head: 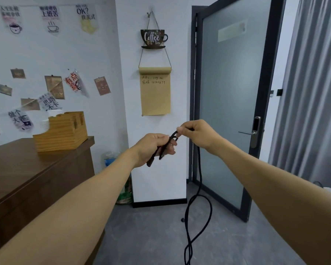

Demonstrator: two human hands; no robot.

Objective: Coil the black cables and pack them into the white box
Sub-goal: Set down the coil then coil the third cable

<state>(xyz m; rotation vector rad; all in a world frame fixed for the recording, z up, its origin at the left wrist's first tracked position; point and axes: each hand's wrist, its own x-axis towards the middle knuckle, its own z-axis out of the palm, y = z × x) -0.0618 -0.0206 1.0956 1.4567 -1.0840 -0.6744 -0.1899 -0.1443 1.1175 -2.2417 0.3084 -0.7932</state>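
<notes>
Both arms stretched forward at chest height, hands close together in open air in front of the white wall section. Left hand (154,146) has its fingers curled round a short folded bundle of the black cable (200,180); two stub ends poke out below the fist. Right hand (196,133) pinches the same cable between thumb and fingertips just beside the left, touching the top of the fold. From the right hand the cable drops straight down, then splits into a loose loop that crosses itself near the bottom frame edge, over the grey floor (227,236). Free space: floor below and ahead. Left side bounded by the wooden counter (36,175) edge, with a wooden organizer (60,131) on top. Right side bounded by the frosted glass door (229,104), standing open, its dark frame near the hanging cable.
</notes>
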